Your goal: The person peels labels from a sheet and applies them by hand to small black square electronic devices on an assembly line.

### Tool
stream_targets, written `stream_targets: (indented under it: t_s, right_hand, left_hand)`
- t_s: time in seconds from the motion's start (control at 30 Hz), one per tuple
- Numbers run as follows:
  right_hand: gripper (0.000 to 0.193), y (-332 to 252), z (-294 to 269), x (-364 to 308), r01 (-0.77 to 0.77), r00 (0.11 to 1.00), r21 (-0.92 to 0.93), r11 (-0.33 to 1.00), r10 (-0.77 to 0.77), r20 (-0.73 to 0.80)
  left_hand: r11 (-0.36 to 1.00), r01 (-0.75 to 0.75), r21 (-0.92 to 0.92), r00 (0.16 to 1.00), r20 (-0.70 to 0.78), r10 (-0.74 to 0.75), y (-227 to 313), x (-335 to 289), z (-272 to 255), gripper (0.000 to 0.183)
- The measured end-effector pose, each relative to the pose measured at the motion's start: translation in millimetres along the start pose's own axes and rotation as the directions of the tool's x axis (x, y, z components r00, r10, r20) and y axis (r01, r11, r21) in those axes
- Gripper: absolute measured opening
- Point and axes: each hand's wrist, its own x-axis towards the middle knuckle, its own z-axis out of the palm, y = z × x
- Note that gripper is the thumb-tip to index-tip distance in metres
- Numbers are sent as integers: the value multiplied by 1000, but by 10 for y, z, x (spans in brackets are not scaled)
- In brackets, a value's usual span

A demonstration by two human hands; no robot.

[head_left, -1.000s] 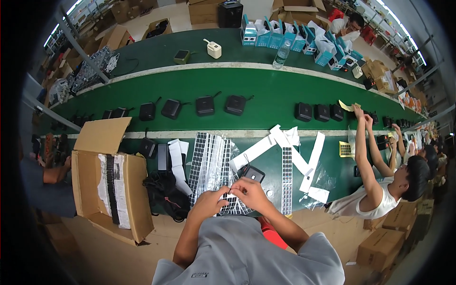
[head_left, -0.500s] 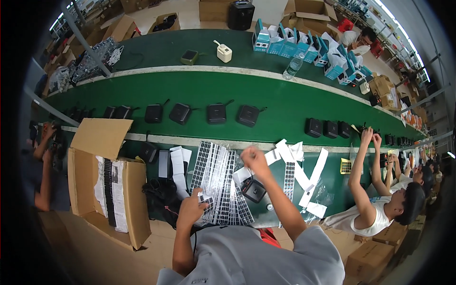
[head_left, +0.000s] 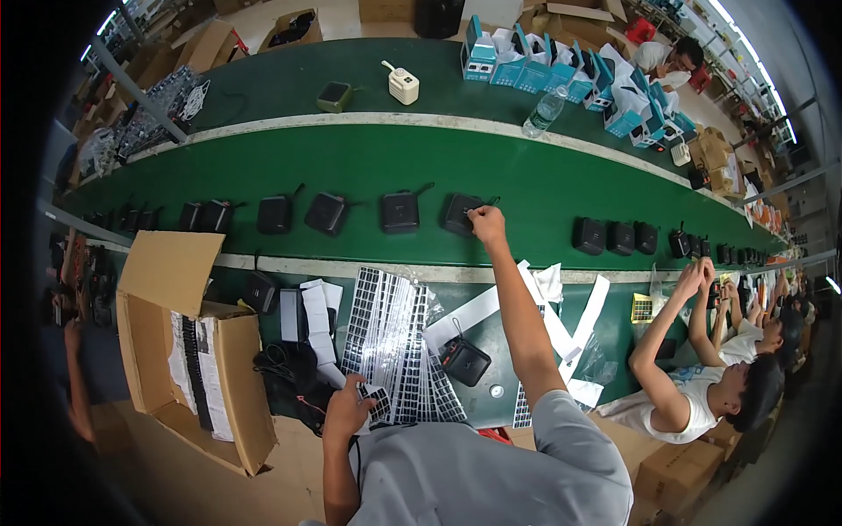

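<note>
OK, blk device [head_left: 457, 216] under R hand [head_left: 488, 224], sheet [head_left: 378, 397] in L hand [head_left: 344, 409]

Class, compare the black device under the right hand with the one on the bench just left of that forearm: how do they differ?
The belt device lies on the green belt; the bench device on the near bench. The right hand partly covers the belt device; the bench device is uncovered. The belt device's strap points right; the bench device's strap points away from the person. Both are black and boxy.
</note>
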Motion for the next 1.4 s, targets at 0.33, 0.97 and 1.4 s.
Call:
stream_targets:
  t_s: [0.33,0.97,1.4]
  right_hand:
    - [24,228,-71,224,15,997,-95,995,-21,-68]
    - [33,249,-211,248,54,981,-327,944,-112,-159]
    - [24,380,-451,-505,197,939,-261,945,-259,-228]
  left_hand:
    - [997,-74,-16,997,34,75,109,59,63,43]
    - [999,-34,4,997,68,33,149,-3,105,41]
    - [987,-162,-8,987,-17,161,291,-38,118,41]
